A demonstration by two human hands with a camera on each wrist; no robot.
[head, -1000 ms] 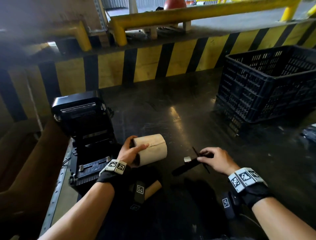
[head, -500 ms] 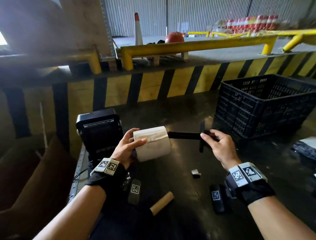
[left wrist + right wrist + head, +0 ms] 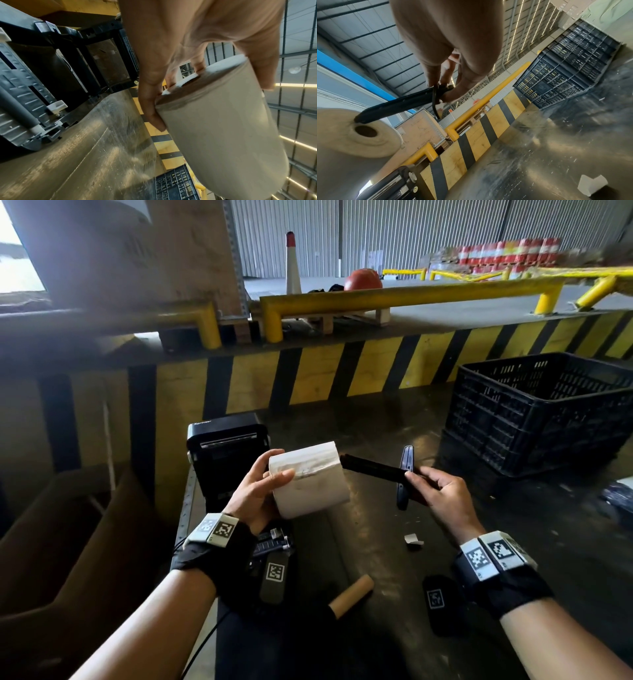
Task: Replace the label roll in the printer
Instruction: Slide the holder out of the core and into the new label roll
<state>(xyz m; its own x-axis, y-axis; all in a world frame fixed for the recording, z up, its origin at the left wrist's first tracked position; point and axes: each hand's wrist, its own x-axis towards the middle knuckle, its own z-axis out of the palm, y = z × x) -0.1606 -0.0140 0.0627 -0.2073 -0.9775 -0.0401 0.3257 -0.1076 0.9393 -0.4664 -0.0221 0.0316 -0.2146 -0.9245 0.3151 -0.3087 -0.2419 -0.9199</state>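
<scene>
Mid-frame, left hand [image 3: 255, 494] grips the label roll [image 3: 310, 479], its axis running left-right. Right hand's [image 3: 442, 496] fingers pinch the spindle [image 3: 371, 466], its tip just off the roll's core hole [image 3: 365, 131].

Dim in the foreground, daylit behind. Blown-out glare at the upper left of the head view. Streaky sheen on the desk [image 3: 376, 542]. Bent, smeared edges throughout. Soft, near-blurred roll [image 3: 223, 135] and left hand [image 3: 188, 40] in wrist views; ceiling strip lights flaring.
</scene>
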